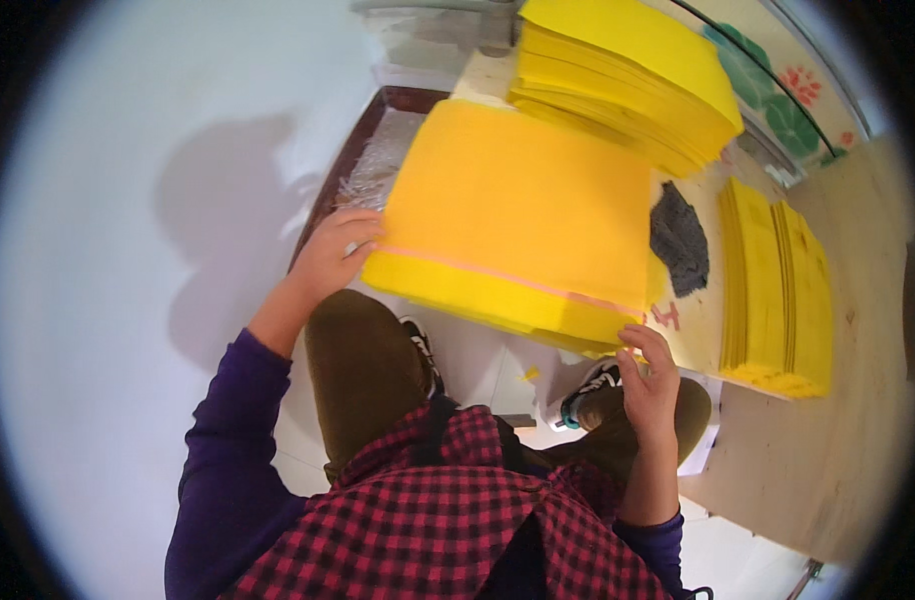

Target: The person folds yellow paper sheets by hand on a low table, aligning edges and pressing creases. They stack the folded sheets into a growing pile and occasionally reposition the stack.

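Note:
In front of me a stack of yellow felt-like sheets (pixel 528 190) lies on the table, its near part overhanging the front edge. A thin pink strip (pixel 498 268) crosses the top sheet near its front, and the band in front of the strip is a brighter yellow. My left hand (pixel 336 250) has thumb and fingers closed at the sheet's left edge, by the strip's left end. At the front right corner my right hand (pixel 650 380) pinches the sheet's edge between thumb and fingers. Its exact hold on the layers is too small to make out.
A tall pile of yellow sheets (pixel 628 75) stands at the back. Folded yellow bundles (pixel 778 290) stand at the right, beside a wooden panel (pixel 838 440). A dark grey cloth (pixel 680 240) lies right of the stack. Clear plastic (pixel 383 155) sits in a brown-rimmed tray at left.

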Available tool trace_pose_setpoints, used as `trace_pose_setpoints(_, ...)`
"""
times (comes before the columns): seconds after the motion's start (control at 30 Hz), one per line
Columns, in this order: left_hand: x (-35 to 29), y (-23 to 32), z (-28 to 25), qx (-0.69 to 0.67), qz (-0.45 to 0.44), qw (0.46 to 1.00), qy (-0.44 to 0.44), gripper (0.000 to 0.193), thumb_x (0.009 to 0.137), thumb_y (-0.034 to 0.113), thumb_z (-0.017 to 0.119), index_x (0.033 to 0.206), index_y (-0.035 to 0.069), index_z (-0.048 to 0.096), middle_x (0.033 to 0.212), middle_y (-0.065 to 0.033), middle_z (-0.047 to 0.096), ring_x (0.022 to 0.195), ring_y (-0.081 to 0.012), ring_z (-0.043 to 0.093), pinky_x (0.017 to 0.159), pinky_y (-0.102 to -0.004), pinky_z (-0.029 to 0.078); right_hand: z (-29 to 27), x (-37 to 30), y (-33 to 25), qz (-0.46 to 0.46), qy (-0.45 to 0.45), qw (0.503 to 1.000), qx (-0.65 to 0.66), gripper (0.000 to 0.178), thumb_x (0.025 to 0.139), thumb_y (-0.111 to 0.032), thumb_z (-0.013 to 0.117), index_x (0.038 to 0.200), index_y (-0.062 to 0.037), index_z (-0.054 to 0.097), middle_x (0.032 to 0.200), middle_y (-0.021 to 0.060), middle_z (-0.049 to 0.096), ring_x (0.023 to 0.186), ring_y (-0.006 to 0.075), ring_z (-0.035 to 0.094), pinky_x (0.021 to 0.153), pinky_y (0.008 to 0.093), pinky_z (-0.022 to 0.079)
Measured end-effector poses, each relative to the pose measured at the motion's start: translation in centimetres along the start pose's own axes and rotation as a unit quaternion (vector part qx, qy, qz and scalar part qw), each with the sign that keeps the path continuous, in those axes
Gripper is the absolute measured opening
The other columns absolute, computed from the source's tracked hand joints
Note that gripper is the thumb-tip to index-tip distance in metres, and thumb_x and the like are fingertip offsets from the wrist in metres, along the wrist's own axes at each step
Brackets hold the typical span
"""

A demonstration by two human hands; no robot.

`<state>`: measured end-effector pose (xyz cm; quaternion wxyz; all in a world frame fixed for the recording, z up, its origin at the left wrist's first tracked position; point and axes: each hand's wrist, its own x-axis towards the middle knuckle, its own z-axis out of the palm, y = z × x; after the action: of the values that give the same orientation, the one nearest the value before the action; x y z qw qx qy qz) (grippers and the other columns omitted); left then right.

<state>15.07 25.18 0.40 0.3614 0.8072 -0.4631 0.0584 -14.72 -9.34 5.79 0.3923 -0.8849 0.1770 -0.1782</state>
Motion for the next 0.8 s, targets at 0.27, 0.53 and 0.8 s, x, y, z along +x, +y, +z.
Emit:
trace_pose_setpoints(0.27, -0.8, 3.1, 0.6, 0.019, 0.008, 0.999, -0.026, 0.041, 0.08, 0.01, 0.069, 0.119, 0.003, 0.059, 0.131, -0.0169, 0.053, 0.124, -0.0345, 0.048, 0.106, -0.0411, 0.036, -1.1, -2.2, 1.9, 0.007, 0.049, 0.999, 0.013, 0.012, 0.087, 0.0, 0.062, 0.098, -0.0014, 0.066, 0.102, 0.0099, 0.067, 0.096, 0.0195, 0.061, 0.086, 0.0288, 0.046)
trace_pose_setpoints(0.53, -0.5, 6.0, 1.4, 0.066, 0.01, 0.996, -0.051, 0.053, 0.074, 0.015, 0.074, 0.123, 0.005, 0.058, 0.133, -0.0159, 0.052, 0.127, -0.0336, 0.045, 0.109, -0.0444, 0.032, -1.3, -2.4, 2.3, -0.017, 0.066, 0.997, -0.025, 0.023, 0.076, 0.001, 0.07, 0.099, -0.0026, 0.066, 0.108, 0.0137, 0.064, 0.1, 0.0284, 0.06, 0.088, 0.0354, 0.048)
trace_pose_setpoints(0.8, 1.1, 9.6, 5.1, 0.044, 0.055, 0.994, -0.084, 0.063, 0.07, 0.024, 0.078, 0.127, 0.008, 0.057, 0.135, -0.0127, 0.051, 0.13, -0.0324, 0.044, 0.111, -0.0495, 0.029, -0.3, 1.2, 2.0, -0.167, 0.005, 0.966, -0.197, 0.038, 0.069, -0.004, 0.073, 0.106, -0.0058, 0.064, 0.122, 0.0127, 0.058, 0.116, 0.0328, 0.053, 0.099, 0.0431, 0.042)
